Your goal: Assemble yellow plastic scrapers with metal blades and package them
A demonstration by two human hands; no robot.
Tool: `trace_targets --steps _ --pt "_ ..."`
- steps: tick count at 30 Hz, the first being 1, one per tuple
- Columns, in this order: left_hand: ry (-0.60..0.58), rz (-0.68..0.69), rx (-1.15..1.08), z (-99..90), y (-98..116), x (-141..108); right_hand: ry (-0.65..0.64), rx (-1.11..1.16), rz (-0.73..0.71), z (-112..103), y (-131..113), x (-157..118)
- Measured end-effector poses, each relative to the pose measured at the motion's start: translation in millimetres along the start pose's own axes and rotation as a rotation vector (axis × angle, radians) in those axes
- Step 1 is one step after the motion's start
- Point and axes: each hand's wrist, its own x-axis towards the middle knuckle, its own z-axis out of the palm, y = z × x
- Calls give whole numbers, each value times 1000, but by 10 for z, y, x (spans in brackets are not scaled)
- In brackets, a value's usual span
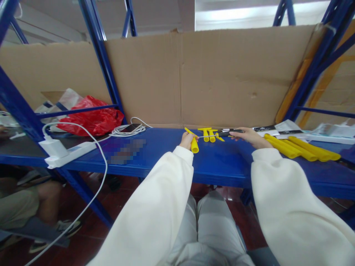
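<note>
My left hand (pixel 187 140) is closed around a yellow T-shaped plastic piece (pixel 195 147), whose round open end faces me. A screwdriver (pixel 232 133) with a black handle is gripped in my right hand (pixel 247 136). Its thin metal shaft points left and reaches the yellow piece by my left fingers; whether the tip touches a screw is too small to tell. Just behind the shaft, several similar yellow T-shaped pieces (pixel 206 135) lie on the blue shelf top (pixel 219 159).
Several yellow tubes (pixel 294 147) lie to the right, before packets (pixel 288 127). On the left are a coiled white cable (pixel 127 130), a power strip (pixel 72 153) with a charger, and a red plastic bag (pixel 91 116). Cardboard (pixel 222 77) walls the back. Another person's leg (pixel 48 197) shows lower left.
</note>
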Motion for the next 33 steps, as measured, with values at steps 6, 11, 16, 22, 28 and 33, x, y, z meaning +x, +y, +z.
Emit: trace_targets --steps 6,11,16,22,28,33 --pt "4 -16 9 2 7 -3 288 385 116 59 -104 -12" --pt "-1 -6 26 6 8 -24 522 601 197 -42 -55 61" --pt "-26 3 62 9 9 -29 745 807 335 -94 -247 -49" --pt "-72 -36 72 13 32 -49 906 947 321 -110 -378 -171" --pt "-167 -61 42 29 49 -114 955 871 249 -153 -222 -63" --pt "-283 -39 85 51 56 -182 908 717 186 -215 -64 60"
